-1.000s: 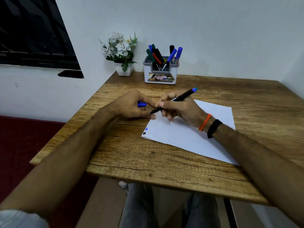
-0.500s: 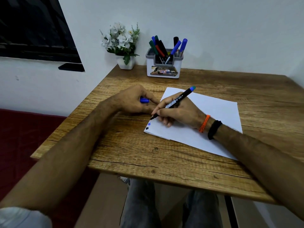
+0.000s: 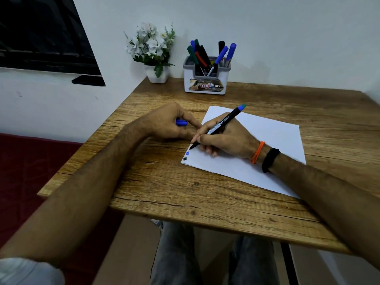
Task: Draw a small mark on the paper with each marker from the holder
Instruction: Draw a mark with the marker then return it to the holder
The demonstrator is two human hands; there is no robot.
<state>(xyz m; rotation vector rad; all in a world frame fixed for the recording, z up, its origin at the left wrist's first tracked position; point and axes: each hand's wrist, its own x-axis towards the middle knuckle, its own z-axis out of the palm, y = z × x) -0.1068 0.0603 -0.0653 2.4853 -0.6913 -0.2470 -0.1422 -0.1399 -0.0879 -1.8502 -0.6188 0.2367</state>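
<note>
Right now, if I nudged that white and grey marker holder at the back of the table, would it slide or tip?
The white and grey marker holder looks squat and broad-based, so it would probably slide on the wooden table rather than tip. It is likely light plastic. The tall markers leaning out the top may rattle or shift.

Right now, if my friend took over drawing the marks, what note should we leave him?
Right hand: holds the uncapped marker, tip down by the blue mark at the paper's near left corner.
Left hand: holds the blue cap, resting on the table beside the paper.
Done: a black mark and a blue mark.
Left: cap this marker, return it to the holder at the back, then mark with each remaining marker; which ones are already used is unclear.
</note>
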